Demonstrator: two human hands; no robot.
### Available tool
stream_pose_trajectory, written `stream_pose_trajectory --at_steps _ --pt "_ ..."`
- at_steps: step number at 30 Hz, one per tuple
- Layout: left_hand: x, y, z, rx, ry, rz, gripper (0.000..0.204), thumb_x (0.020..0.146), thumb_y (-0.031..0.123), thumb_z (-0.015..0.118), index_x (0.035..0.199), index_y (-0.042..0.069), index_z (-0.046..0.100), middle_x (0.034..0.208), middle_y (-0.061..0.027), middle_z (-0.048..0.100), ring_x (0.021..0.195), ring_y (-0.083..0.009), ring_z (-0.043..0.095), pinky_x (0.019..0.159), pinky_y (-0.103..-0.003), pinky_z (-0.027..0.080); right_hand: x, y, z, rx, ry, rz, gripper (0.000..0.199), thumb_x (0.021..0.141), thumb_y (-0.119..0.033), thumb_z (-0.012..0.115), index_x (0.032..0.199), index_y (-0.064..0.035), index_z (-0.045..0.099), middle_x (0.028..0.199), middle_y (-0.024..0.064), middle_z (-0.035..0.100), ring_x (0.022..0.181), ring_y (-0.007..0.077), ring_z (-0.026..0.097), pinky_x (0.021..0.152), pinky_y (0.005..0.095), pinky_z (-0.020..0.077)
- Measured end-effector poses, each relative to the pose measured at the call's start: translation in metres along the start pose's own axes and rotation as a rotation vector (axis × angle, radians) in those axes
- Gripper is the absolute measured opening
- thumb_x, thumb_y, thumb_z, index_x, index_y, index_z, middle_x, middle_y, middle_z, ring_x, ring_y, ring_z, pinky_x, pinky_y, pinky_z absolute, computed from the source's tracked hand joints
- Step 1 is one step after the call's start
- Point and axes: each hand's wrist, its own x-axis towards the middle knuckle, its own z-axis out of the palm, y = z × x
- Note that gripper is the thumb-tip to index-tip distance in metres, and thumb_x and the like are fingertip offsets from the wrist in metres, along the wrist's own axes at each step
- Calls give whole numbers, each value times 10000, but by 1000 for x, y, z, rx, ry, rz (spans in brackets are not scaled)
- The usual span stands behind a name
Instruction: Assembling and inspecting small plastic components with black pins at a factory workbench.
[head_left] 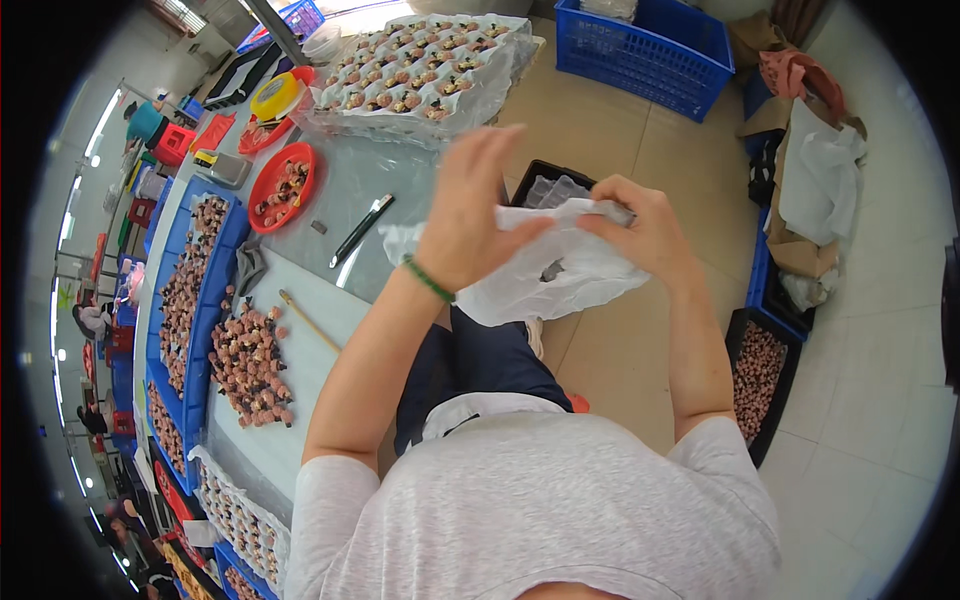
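Observation:
In front of my body, above the floor, hangs a crumpled thin white sheet (560, 295) with a ragged dark opening in its middle. My right hand (645, 230) pinches its upper right edge between thumb and fingers. My left hand (470, 215), a green bead bracelet at its wrist, is at the sheet's left part. Its fingers are raised, apart and slightly blurred, while the thumb points right along the sheet's upper edge. Behind the sheet, a black crate (545, 175) with translucent plastic in it is partly hidden.
On the table at left lie a pile of small pink-and-black pieces (250, 365), a wooden stick (308, 320), a black cutter knife (362, 231) and a red bowl (283, 188). A filled white tray (410, 70) stands at the back. A blue crate (640, 55) is on the floor.

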Motion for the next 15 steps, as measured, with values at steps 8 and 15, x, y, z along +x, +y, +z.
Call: stream_pose_trajectory --at_steps 8,15 --pt "19 -12 30 -725 -224 -538 280 750 152 677 954 -3 564 753 -59 606 627 -102 552 577 -232 441 -1 8 -34 77 25 126 249 710 -89 697 913 -9 576 818 33 606 704 107 559 618 231 439" --pt "8 -33 29 -1309 111 -832 178 786 75 627 945 3 589 818 -7 588 702 -55 541 619 -187 436 8 19 -6 896 471 272 212 761 -178 698 893 -53 590 798 -13 593 688 58 498 605 191 398"
